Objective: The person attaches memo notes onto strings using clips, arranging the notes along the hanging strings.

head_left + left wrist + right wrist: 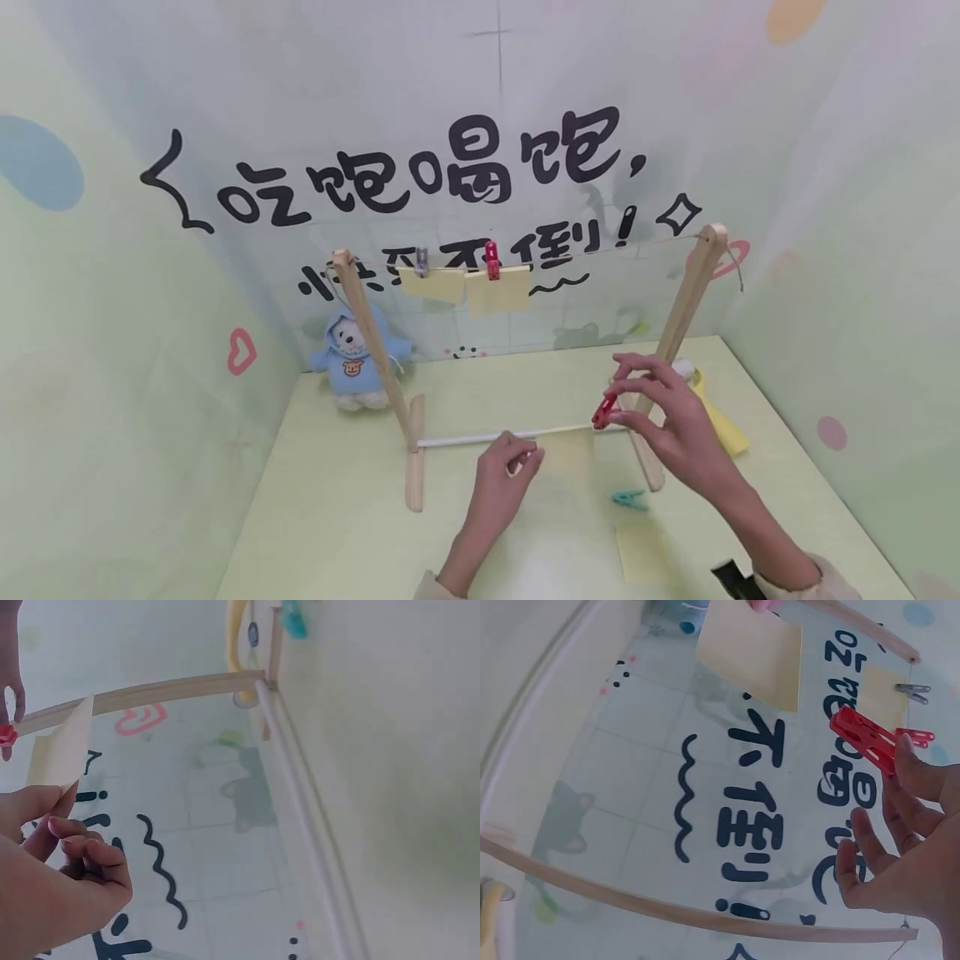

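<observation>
My left hand (504, 479) pinches a pale yellow paper note (64, 750) by its edge, between thumb and forefinger. To its right, my right hand (678, 425) holds a red clothespin (864, 739) between thumb and fingertips. In the right wrist view the clothespin is apart from the note. Both hands are below a string stretched between the two wooden posts (682, 308) of a rack. From that string hang two yellow notes (498, 292), one under a grey clothespin (422, 262), the other under a red clothespin (492, 260).
A teal clothespin (628, 499) and another yellow note (645, 552) lie on the table (330, 517) in front of the rack. A white rod (457, 439) joins the rack's feet. Behind the left post sits a plush toy (356, 367); a yellow object (723, 421) lies at the right.
</observation>
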